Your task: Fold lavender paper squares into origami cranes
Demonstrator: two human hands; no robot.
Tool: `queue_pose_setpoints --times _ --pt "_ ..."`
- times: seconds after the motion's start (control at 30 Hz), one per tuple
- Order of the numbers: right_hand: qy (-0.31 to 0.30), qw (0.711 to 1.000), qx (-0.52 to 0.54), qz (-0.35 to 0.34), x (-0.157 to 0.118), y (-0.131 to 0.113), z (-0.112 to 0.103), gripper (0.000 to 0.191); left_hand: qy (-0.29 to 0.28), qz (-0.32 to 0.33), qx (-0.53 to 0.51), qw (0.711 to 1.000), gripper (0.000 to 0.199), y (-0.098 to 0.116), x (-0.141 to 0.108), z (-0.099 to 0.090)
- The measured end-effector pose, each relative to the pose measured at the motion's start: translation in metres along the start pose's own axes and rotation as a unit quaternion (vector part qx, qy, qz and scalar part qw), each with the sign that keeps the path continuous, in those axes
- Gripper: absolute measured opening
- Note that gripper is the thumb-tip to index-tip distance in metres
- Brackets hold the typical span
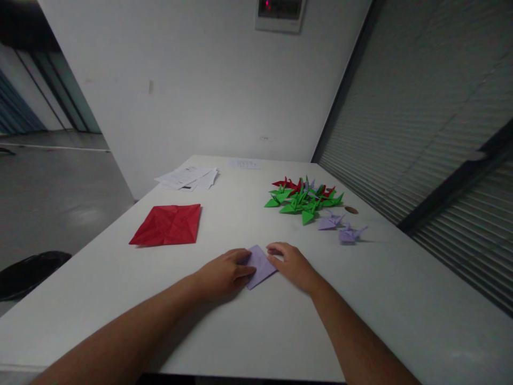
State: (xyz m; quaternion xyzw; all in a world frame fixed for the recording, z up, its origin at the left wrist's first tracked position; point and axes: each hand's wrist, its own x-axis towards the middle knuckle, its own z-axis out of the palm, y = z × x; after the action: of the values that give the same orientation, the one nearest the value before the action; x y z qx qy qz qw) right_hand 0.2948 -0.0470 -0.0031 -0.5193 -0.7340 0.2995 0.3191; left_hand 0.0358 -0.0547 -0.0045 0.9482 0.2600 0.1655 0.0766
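A folded piece of purple paper (260,266) lies flat on the white table (256,331), near its front. My left hand (228,272) rests on the paper's left part, fingers apart and pressing it down. At the paper's right edge is my right hand (292,263), its thumb and fingers curved with a gap between them; the thumb touches or nearly touches the edge. Part of the paper's left side is hidden under my left fingers.
Creased red paper (168,224) lies at the left, with printed sheets (188,177) behind it. Green and red folded cranes (300,200) are piled at the back right, beside two purple cranes (349,234). A black bag (32,274) is off the table's left edge.
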Motion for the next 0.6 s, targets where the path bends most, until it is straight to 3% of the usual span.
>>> queue_pose_setpoints --times 0.6 --pt "0.005 0.994 0.109 0.025 0.009 0.01 0.009 0.026 0.01 -0.056 -0.022 0.998 0.038 -0.009 -0.002 0.011"
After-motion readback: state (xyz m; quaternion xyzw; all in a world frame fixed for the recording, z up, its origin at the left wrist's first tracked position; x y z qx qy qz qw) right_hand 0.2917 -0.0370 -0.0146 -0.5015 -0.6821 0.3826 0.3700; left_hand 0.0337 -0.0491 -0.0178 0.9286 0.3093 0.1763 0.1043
